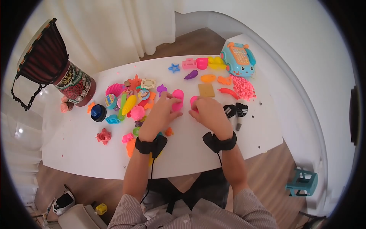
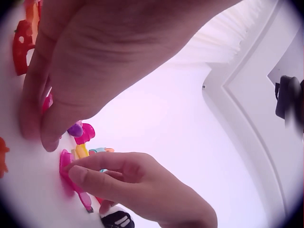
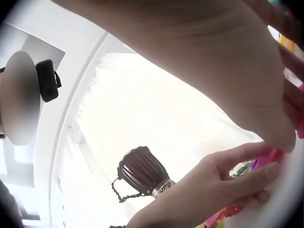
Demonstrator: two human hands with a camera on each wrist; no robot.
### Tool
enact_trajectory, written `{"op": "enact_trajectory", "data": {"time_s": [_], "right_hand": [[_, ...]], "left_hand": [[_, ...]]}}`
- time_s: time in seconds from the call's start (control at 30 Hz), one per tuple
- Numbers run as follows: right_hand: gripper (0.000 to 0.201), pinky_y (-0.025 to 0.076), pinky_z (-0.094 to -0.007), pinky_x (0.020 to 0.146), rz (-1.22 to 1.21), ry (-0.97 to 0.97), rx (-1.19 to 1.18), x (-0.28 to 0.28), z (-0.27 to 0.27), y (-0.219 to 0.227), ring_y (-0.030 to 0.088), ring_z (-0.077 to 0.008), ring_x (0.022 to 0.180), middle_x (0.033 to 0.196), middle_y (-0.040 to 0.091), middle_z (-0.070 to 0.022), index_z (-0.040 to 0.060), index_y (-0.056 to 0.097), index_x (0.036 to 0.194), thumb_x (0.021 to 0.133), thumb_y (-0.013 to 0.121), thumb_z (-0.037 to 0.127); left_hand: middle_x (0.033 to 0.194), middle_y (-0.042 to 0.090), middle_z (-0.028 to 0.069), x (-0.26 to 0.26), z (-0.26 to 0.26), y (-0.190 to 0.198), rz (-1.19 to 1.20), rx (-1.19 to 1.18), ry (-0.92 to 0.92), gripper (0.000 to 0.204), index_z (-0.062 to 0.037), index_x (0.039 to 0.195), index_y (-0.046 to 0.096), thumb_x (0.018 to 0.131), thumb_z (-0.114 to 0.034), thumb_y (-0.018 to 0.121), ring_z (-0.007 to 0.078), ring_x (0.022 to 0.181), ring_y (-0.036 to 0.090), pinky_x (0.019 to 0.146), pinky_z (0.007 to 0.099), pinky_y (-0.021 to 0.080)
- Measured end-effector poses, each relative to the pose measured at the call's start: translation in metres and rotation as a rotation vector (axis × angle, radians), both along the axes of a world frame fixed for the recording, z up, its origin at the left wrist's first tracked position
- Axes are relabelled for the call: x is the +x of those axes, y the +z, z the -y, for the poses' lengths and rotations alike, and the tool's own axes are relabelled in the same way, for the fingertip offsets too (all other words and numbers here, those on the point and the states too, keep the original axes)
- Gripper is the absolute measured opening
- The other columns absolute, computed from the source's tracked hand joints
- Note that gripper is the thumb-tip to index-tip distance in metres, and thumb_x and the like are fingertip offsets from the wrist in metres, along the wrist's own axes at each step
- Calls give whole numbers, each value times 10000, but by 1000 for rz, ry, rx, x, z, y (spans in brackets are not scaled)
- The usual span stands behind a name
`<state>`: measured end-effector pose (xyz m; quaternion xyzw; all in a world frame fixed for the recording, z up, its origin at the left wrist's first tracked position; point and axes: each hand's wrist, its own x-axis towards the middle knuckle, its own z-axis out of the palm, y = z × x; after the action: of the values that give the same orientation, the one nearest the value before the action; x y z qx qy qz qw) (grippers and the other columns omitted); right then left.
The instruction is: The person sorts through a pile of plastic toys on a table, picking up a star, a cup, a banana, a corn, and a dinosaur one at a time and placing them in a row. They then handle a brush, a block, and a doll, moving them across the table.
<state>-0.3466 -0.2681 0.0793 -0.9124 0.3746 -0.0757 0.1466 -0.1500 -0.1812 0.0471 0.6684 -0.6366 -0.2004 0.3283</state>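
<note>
Above the middle of the white table, my left hand pinches a bright pink, rounded oblong toy piece between thumb and fingers. A short gap to the right, my right hand grips another bright pink toy piece, mostly hidden behind its fingers in the head view. The left wrist view shows this second pink piece long and narrow, held by the right hand close to the tabletop. In the right wrist view, the left hand has its thumb and finger at its own pink piece.
A heap of plastic toys with a yellow banana-like toy lies left of the hands. The drum stands beyond it. Toward the back right are a toy telephone, pink bits, a red chili and a tan square.
</note>
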Motion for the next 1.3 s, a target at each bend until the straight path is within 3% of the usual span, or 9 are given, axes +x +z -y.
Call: {"op": "enact_trajectory", "data": {"time_s": [0.23,0.33,0.4,0.5,0.63,0.7,0.8,1.13,1.3], "right_hand": [[220,565,-453,878,129,-73,-72,-31,-34,-22,643,-347,1117,1154,634,-148,-6,676,1029,873,749,131],[298,537,-446,978,309,-37,-78,-43,-57,-33,593,-367,1193,1235,594,-174,-36,662,1155,883,718,71],[381,509,-463,1033,366,-29,-131,-48,-66,-40,560,-391,1222,1287,568,-190,-43,634,1259,890,692,34],[378,495,-479,1037,404,-115,-133,-62,-71,-46,547,-411,1223,1301,564,-205,-57,629,1261,896,680,24],[378,488,-488,1032,411,-202,-192,-78,-78,-54,546,-424,1217,1293,568,-205,-59,626,1264,896,674,11],[386,482,-487,1039,518,-271,-142,-80,-81,-56,544,-429,1222,1291,574,-207,-52,624,1274,893,667,-6],[394,478,-494,1045,610,-345,-181,-77,-77,-72,541,-433,1237,1304,580,-209,-42,620,1282,892,665,-15],[394,461,-497,1090,624,-330,-192,-76,-70,-69,531,-437,1287,1398,567,-217,-31,610,1307,918,666,4],[356,454,-502,1093,553,-339,-311,-75,-75,-69,515,-434,1280,1388,569,-202,-32,617,1290,937,642,3]], "left_hand": [[1198,617,147,-13,-5,19,-45,125,-122,434,-39,1253,704,852,-149,826,310,974,686,869,417,568],[1108,598,120,-19,-6,14,-47,86,-192,416,-64,1273,710,895,-213,798,237,903,656,803,363,543],[1223,616,157,-26,-6,16,-22,141,-259,398,-69,1258,719,879,-165,794,351,1103,653,958,429,535],[1227,615,155,-29,-4,10,-24,129,-347,387,-81,1258,727,884,-165,781,371,1149,630,998,431,518],[1231,613,151,-36,-8,8,36,78,-386,398,-86,1261,726,874,-153,785,379,1128,639,988,437,529],[1163,607,155,-42,-11,13,-11,95,-420,409,-62,1273,714,876,-132,781,339,1086,616,968,395,505],[1184,609,153,-48,-9,3,26,46,-465,419,-70,1285,705,877,-127,779,348,1105,627,968,410,512],[1295,579,162,-56,-14,9,46,71,-389,404,-69,1310,680,935,-198,760,377,1022,671,934,443,544],[1308,591,156,-56,-7,-3,50,17,-509,383,-66,1311,680,953,-190,733,377,1072,660,960,429,536]]}}
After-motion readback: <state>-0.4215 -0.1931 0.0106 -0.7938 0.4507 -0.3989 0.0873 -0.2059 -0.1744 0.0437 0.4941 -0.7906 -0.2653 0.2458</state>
